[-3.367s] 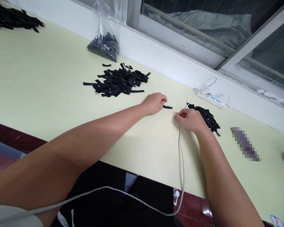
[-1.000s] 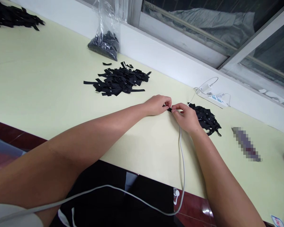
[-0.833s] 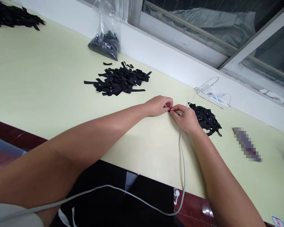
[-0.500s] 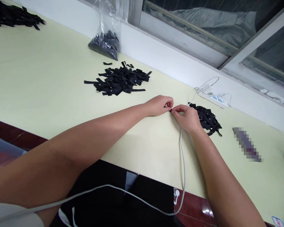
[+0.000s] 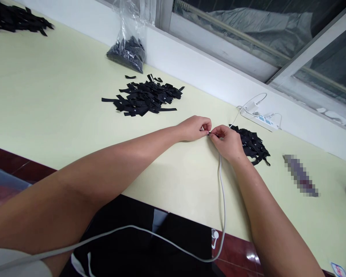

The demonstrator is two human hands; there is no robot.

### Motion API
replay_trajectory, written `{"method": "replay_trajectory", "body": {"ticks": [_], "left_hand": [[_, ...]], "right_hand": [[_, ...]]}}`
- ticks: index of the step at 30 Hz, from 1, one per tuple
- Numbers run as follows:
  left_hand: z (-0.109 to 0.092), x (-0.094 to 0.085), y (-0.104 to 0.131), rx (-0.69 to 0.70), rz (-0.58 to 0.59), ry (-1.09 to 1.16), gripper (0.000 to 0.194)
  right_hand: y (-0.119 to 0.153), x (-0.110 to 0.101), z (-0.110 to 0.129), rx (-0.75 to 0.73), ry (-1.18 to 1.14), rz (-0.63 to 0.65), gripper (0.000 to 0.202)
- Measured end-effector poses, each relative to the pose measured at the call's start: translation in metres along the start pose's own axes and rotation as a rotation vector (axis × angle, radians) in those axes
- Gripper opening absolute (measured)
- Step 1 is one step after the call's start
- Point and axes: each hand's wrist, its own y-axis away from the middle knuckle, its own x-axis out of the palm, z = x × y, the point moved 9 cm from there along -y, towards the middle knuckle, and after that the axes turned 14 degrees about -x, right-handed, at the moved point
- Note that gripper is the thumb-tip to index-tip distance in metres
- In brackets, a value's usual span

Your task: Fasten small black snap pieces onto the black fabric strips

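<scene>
Between my two hands is a small black fabric strip (image 5: 209,133), mostly covered by the fingers. My left hand (image 5: 193,128) is closed, pinching the strip's left end between thumb and fingers. From the other side, my right hand (image 5: 227,143) pinches it too, and a bit of black shows between its thumb and index finger. Just beyond my right hand, and partly behind it, lies a pile of black strips (image 5: 253,144). A wider pile of black strips (image 5: 150,96), some with small white marks, spreads on the table to the left of my hands.
A clear plastic bag (image 5: 128,54) of black pieces leans near the wall. Another black pile (image 5: 14,19) lies far left. A white power strip (image 5: 261,121) sits by the wall. A white cable (image 5: 222,188) runs under my right hand and over the table edge. A pixelated object (image 5: 301,177) lies right.
My right hand has shifted very slightly, and a little more of the black strip shows between its fingers. My left hand stays in nearly the same place.
</scene>
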Motion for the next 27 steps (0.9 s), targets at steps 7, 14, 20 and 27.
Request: {"method": "replay_trajectory", "body": {"ticks": [7, 14, 20, 27], "left_hand": [[-0.001, 0.0, 0.0, -0.015, -0.005, 0.013, 0.013], [0.0, 0.001, 0.0, -0.026, -0.001, 0.038, 0.016], [-0.001, 0.003, 0.0, -0.014, 0.012, 0.028, 0.022], [-0.004, 0.003, 0.001, 0.012, 0.006, 0.001, 0.02]], "right_hand": [[0.0, -0.002, 0.003, -0.009, 0.051, -0.005, 0.017], [0.0, -0.005, 0.007, -0.046, 0.073, -0.033, 0.019], [-0.002, -0.008, 0.014, -0.112, 0.103, -0.058, 0.018], [-0.003, -0.01, 0.019, -0.163, 0.134, -0.067, 0.016]]}}
